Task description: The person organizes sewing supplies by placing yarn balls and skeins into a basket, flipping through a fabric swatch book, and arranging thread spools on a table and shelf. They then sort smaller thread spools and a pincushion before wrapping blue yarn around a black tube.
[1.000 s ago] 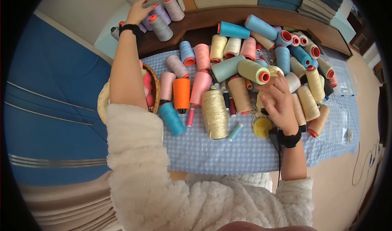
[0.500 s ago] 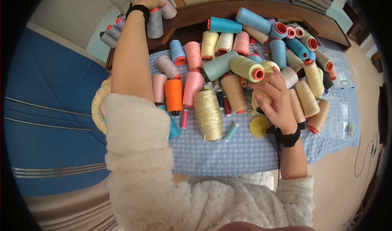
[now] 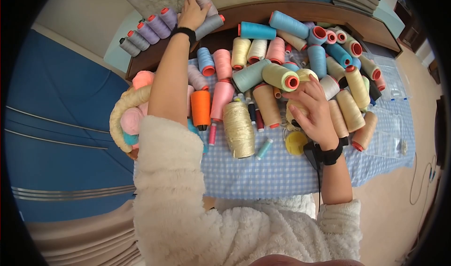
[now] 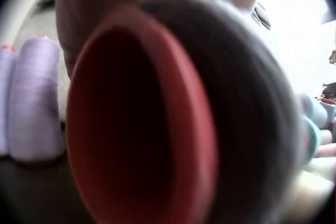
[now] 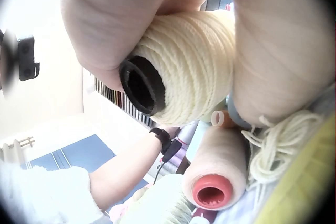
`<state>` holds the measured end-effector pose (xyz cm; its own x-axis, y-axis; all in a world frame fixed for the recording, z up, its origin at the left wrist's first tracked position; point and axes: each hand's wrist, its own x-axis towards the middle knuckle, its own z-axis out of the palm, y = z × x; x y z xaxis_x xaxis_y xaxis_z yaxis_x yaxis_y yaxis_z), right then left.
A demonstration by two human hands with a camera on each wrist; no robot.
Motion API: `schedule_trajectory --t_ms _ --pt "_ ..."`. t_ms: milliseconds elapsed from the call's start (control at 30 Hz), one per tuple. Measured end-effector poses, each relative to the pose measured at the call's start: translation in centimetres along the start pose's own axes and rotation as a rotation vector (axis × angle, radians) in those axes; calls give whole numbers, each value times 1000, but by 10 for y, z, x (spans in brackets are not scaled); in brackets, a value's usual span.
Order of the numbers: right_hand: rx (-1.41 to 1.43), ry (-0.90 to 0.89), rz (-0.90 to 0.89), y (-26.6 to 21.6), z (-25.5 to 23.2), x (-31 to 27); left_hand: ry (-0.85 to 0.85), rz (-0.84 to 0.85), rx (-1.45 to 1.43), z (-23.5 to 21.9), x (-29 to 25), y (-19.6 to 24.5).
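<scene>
In the head view my left hand [image 3: 191,13] is at the far edge, its fingers and thumb around a pale mauve thread cone [image 3: 206,3]. A grey thread cone [image 3: 209,27] leans over beside that hand. Its red hollow base [image 4: 191,129] fills much of the left wrist view, just below the palm. My right hand [image 3: 315,111] rests among the cones on the table, gripping a cream yarn cone [image 5: 184,66] with a black core. Loose cream yarn [image 5: 275,148] and a beige cone [image 5: 220,158] are below it in the right wrist view.
A row of purple and grey cones [image 3: 150,31] stands at the far left. Many coloured cones crowd the checked cloth [image 3: 253,183], including an orange one [image 3: 200,108] and a gold one [image 3: 238,132]. A basket [image 3: 123,129] with yarn balls is left; clear plastic boxes [image 3: 387,132] are right.
My left hand has moved along the back from the purple cones to the right. The grey cone has gone from upright to leaning, and the mauve one has shifted right. The right hand stays put.
</scene>
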<state>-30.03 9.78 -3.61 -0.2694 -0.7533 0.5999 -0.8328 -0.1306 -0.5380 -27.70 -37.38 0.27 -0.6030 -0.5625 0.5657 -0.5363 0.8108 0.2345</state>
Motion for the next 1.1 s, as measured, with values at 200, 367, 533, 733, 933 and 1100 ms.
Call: schedule_trajectory --t_ms 200,367,533,733,933,1100 --pt "0 1 -9 -1 -1 -1 -39 -61 -29 -54 -60 47" --pt "17 15 -10 -1 0 -2 -267 138 2 -31 -78 15" --pt "25 22 -13 -1 0 -1 402 127 -3 -29 -39 -43" --pt "29 25 -10 0 0 -1 214 -36 11 -47 5 -85" --pt "13 15 -20 1 0 -1 48 -88 26 -41 15 -73" --pt "21 19 -17 0 0 -1 83 70 -68 -22 20 -50"
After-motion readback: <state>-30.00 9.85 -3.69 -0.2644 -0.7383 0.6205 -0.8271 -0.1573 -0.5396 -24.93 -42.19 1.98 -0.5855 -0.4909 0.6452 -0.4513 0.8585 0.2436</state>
